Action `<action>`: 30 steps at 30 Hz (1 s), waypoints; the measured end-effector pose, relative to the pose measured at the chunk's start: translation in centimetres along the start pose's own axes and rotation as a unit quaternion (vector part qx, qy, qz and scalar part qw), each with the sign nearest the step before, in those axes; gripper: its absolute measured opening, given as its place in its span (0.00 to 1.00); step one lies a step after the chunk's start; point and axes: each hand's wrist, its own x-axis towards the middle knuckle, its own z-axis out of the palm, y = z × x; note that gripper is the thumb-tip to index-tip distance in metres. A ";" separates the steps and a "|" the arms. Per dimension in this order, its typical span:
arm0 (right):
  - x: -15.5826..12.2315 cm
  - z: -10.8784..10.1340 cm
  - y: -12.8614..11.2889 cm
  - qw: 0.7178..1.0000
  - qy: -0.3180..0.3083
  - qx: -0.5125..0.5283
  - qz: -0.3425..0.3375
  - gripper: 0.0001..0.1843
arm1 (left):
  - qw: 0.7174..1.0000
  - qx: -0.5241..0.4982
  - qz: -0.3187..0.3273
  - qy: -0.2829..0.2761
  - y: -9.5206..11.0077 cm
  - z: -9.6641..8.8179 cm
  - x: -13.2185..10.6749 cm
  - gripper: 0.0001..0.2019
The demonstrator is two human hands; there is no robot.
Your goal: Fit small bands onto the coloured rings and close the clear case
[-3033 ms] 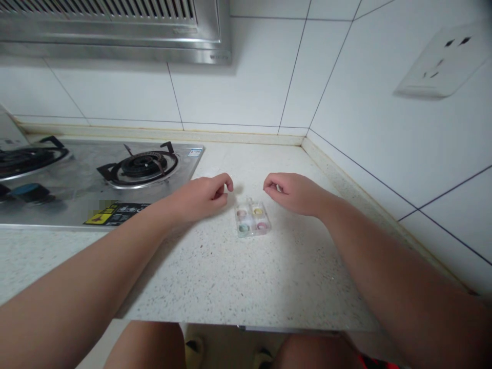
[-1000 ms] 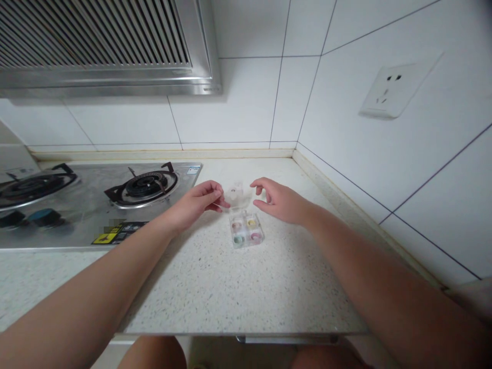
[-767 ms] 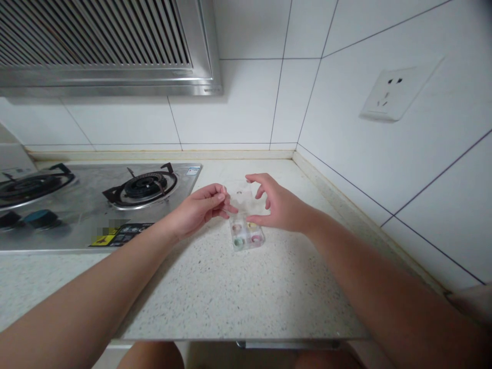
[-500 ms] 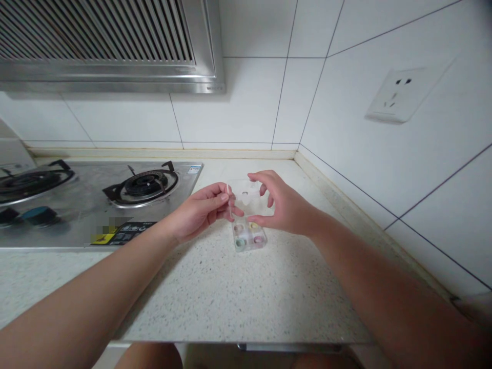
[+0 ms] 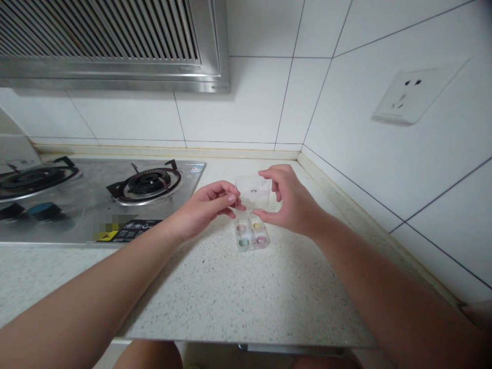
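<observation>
On the speckled countertop stands a small clear plastic compartment box (image 5: 251,248), its transparent lid (image 5: 251,192) tilted up at the far side. Several small round pieces lie in its compartments: a green one (image 5: 243,242), a pink one (image 5: 261,239) and a yellow one (image 5: 256,225) among them. My left hand (image 5: 217,205) pinches the lid's left edge between thumb and fingers. Curved in a C around the lid's right side, my right hand (image 5: 286,197) has a fingertip at the top edge and the thumb near the hinge side. Fingers partly cover the box's rear compartments.
To the left is a gas stove (image 5: 149,182) with raised pan supports and knobs (image 5: 44,211). A range hood (image 5: 115,72) hangs above it. The tiled wall (image 5: 246,118) closes off the back, and a socket (image 5: 403,97) sits on the right wall.
The view has shifted slightly, so the box and hands appear a little further right. The thin pale edge at my left fingers no longer shows, and the lid now appears more clearly between both hands.
</observation>
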 end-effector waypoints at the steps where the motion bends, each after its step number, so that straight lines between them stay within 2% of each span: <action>1: 0.0 0.0 -0.1 1.000 -0.001 -0.007 0.004 0.40 | 1.000 0.008 0.007 0.005 0.0 0.0 0.0 0.09; 6: 0.1 -0.3 -0.4 0.999 -0.028 -0.016 0.037 0.42 | 1.000 0.017 0.019 -0.001 -0.2 -0.2 0.0 0.09; 15: 0.0 -0.3 0.1 0.998 -0.052 -0.024 0.040 0.42 | 0.999 0.035 -0.028 -0.014 -0.2 -0.2 -0.1 0.12; 21: 0.2 -0.5 0.3 0.994 -0.107 0.026 0.024 0.40 | 0.992 0.114 -0.035 -0.034 0.1 -0.3 -0.2 0.15; 25: 0.1 -0.7 0.6 0.982 -0.176 0.046 0.040 0.39 | 0.972 0.222 -0.053 -0.051 0.1 -0.6 -0.3 0.18; 30: -0.3 -0.7 0.7 0.959 -0.257 0.071 0.095 0.38 | 0.923 0.372 -0.056 -0.078 -0.2 -1.0 -0.2 0.22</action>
